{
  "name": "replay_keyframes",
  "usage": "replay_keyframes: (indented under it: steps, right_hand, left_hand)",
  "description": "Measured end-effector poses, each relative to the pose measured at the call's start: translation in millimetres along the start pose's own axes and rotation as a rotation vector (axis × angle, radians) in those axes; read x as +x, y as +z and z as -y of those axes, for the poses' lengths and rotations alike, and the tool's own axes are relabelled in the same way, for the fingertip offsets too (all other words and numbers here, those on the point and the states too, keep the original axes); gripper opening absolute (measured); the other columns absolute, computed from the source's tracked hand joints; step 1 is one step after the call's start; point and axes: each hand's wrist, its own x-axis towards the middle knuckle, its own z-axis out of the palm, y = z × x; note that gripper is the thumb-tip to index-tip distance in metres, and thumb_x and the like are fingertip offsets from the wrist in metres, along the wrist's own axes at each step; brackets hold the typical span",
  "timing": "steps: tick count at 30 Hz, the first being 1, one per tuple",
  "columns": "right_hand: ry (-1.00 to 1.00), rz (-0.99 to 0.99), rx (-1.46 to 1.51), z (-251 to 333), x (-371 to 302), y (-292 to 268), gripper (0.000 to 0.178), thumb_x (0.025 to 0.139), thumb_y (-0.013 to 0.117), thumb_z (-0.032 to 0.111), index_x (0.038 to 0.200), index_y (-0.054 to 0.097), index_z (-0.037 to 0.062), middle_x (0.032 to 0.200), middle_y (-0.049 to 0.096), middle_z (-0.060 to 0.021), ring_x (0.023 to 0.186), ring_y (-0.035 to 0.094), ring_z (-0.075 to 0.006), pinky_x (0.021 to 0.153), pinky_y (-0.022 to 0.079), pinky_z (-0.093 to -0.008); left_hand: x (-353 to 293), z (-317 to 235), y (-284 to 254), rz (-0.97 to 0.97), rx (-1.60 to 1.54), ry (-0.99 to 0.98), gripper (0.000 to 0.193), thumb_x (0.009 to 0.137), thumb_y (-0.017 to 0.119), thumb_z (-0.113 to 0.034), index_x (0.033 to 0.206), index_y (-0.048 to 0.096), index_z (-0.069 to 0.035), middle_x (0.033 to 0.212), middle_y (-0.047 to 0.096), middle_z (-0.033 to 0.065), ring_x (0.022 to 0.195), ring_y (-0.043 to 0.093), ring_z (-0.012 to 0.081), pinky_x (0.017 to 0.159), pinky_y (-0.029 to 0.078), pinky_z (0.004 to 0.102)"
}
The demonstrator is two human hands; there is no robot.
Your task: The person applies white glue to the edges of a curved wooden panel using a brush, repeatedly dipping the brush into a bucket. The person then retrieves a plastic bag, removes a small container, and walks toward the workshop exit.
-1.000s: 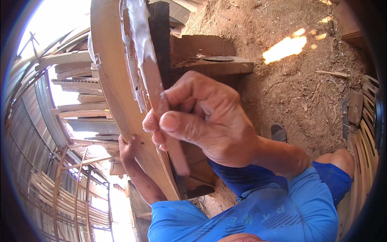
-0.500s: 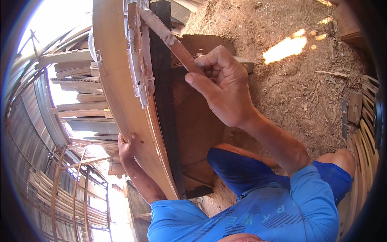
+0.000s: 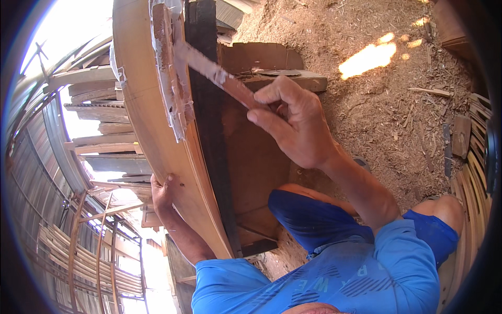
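Observation:
A thin wooden stick, its far part coated in white paste, is pinched between the thumb and fingers of my right hand. Its coated tip meets the edge of a broad wooden plank, where thick, ragged white paste lies along the far part. Closed round the plank's left edge, my left hand rests its thumb on the top face; its other fingers are mostly hidden. The nearer stretch of the plank's right edge shows bare, layered wood.
A dark beam runs along the plank's right side, above a brown wooden panel. A wooden block stands beyond my right hand. Sawdust and shavings cover the ground at right. Stacked timber lies at left.
My right hand and the stick have come slightly nearer, with the stick's tip lower along the pasted edge. The plank's far part has shifted a little left in view. My left hand keeps its hold.

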Motion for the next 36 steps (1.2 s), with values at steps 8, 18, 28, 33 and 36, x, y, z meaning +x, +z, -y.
replay_keyframes:
  steps: [8, 18, 28, 33, 36]
  right_hand:
    - [0.365, 0.078, 0.857, 33, -8, 30, 0.013, 0.096, 0.063, 0.008, 0.103, 0.053, 0.0028, 0.094, 0.067, -0.0096, 0.075, 0.062, -0.01, 0.068, 0.053, -0.0259]
    - [-0.034, 0.002, 0.374, 42, 28, 2, 0.011, 0.095, 0.063, 0.01, 0.101, 0.062, 0.0014, 0.088, 0.067, -0.007, 0.071, 0.06, -0.0084, 0.064, 0.05, -0.0231]
    - [0.082, 0.015, 0.075, 54, 49, -56, 0.014, 0.097, 0.06, 0.014, 0.098, 0.068, 0.0021, 0.078, 0.069, -0.002, 0.061, 0.056, -0.0041, 0.056, 0.047, -0.0211]
    - [0.084, 0.1, -0.132, 52, 54, -48, 0.014, 0.096, 0.06, 0.012, 0.099, 0.068, 0.0014, 0.074, 0.065, -0.0009, 0.063, 0.057, -0.0063, 0.057, 0.048, -0.0226]
    - [0.144, 0.203, -0.103, 54, 30, -56, 0.013, 0.095, 0.059, 0.01, 0.097, 0.068, 0.0004, 0.073, 0.064, -0.0009, 0.062, 0.057, -0.0077, 0.057, 0.047, -0.024]
  left_hand:
    - [-4, 2, 3, -0.134, -0.037, -0.042, 0.051, 0.079, 0.083, -0.038, 0.107, 0.06, -0.002, 0.084, 0.066, 0.0032, 0.071, 0.063, 0.0119, 0.061, 0.052, 0.027]
    - [2, 10, -7, 0.017, -0.015, -0.011, 0.049, 0.082, 0.08, -0.04, 0.108, 0.061, -0.003, 0.086, 0.065, 0.0, 0.075, 0.06, 0.009, 0.065, 0.05, 0.0278]
    - [0, -9, 9, -0.03, 0.01, -0.004, 0.051, 0.082, 0.08, -0.04, 0.109, 0.06, -0.002, 0.083, 0.065, 0.0017, 0.07, 0.062, 0.0103, 0.06, 0.051, 0.0267]
    - [2, -3, 8, -0.06, 0.002, -0.004, 0.052, 0.082, 0.08, -0.041, 0.11, 0.059, -0.002, 0.082, 0.066, 0.0027, 0.067, 0.062, 0.0114, 0.059, 0.053, 0.0275]
    - [0, -8, 7, 0.007, -0.016, -0.009, 0.052, 0.081, 0.081, -0.041, 0.109, 0.059, -0.003, 0.083, 0.066, 0.0031, 0.067, 0.063, 0.0118, 0.057, 0.053, 0.0278]
